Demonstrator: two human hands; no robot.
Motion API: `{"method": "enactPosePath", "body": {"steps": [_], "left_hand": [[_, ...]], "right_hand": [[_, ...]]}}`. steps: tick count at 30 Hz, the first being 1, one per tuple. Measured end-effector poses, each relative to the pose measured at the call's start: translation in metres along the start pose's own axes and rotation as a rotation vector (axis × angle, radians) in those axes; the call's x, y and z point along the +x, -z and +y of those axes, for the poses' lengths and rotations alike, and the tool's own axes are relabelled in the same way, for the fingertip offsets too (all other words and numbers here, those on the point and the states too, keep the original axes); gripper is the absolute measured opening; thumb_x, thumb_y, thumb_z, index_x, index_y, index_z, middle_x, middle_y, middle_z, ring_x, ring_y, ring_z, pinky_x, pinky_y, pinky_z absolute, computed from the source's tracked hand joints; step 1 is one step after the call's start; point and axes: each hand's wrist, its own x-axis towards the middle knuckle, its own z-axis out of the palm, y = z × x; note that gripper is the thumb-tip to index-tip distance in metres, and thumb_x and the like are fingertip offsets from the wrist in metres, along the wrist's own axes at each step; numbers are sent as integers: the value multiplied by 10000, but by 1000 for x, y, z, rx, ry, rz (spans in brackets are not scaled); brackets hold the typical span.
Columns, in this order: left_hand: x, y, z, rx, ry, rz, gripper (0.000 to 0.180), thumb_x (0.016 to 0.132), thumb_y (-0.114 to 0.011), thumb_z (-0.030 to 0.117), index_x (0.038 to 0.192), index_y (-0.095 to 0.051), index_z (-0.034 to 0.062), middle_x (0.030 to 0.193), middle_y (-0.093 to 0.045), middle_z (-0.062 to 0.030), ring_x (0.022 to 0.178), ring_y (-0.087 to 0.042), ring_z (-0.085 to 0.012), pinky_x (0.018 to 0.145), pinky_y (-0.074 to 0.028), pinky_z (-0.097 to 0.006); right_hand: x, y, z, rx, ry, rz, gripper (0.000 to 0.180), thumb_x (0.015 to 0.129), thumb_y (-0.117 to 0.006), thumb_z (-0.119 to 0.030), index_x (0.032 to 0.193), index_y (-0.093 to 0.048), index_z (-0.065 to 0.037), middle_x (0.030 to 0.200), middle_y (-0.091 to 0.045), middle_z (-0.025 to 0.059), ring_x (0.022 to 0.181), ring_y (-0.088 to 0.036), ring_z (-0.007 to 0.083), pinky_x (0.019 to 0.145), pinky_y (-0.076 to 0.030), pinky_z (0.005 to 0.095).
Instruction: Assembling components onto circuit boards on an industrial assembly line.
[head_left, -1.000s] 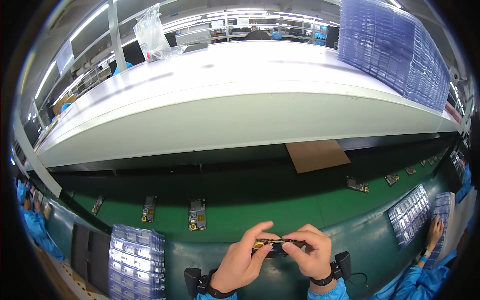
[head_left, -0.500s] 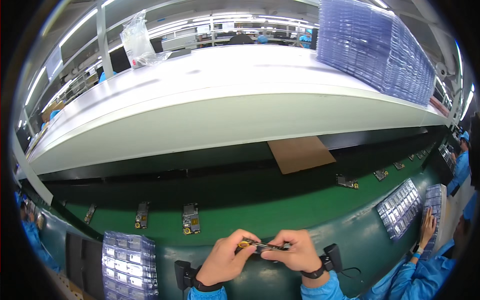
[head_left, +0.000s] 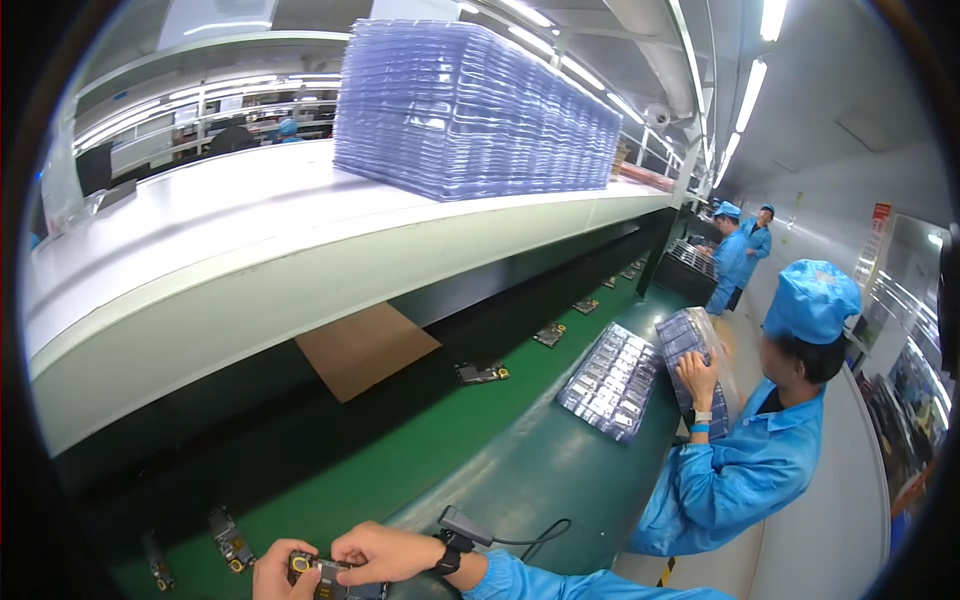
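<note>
Near the lower edge, a dark circuit board (head_left: 335,583) with a round yellow part at one end is between my two hands. My left hand (head_left: 278,572) grips it by that end, with the thumb beside the yellow part. My right hand (head_left: 385,553) is closed on its other end, fingertips on the board's face. The lower parts of the board and of my left hand are cut off by the picture's edge. Another circuit board (head_left: 231,541) lies on the green belt (head_left: 330,500) just beyond my left hand, and a further circuit board (head_left: 157,562) lies left of it.
More circuit boards (head_left: 482,373) lie along the belt. A clear plastic tray (head_left: 610,382) rests on the bench's near side. At right, a co-worker (head_left: 755,450) in blue holds a bagged tray stack (head_left: 690,340). Brown cardboard (head_left: 368,350) juts beneath the shelf (head_left: 240,260), which bears stacked trays (head_left: 470,115).
The view has swung to the right, so my hands now appear at the lower left. The board has tilted from edge-on to showing its face. Both hands still hold it.
</note>
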Motion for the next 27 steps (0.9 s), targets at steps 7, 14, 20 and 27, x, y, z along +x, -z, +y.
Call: {"method": "enactPosePath", "body": {"steps": [7,14,20,27], "left_hand": [[16,-14,-38,76,42,259,436,949,-656,38,1359,-512,7,1133,-622,-115,956,-612,-179,828,-513,-295],[20,-10,-144,1087,399,815,808,925,-622,595,1351,-496,-80,1412,-495,-279,1336,-432,-470,1087,-331,-624],[31,-13,-148,898,646,581,955,877,-597,710,1548,-355,74,1601,-339,-162,1442,-321,-425,1083,-253,-748],[23,2,-172,-37,69,984,371,864,-666,-60,1214,-567,14,1059,-680,-118,988,-664,-186,867,-526,-315]], "right_hand": [[15,1,78,183,-117,-55,176,871,-704,-151,805,-623,-10,623,-548,-62,561,-456,17,493,-348,235],[31,-3,97,859,-321,755,365,1004,-651,-281,1224,-605,6,1093,-659,71,881,-677,141,846,-594,281],[18,-4,113,631,-321,521,406,996,-659,-205,1306,-587,47,1088,-699,110,884,-680,143,796,-596,277],[32,-26,115,305,-188,449,305,972,-677,-130,1239,-645,12,947,-720,80,826,-681,117,717,-582,266]]}}
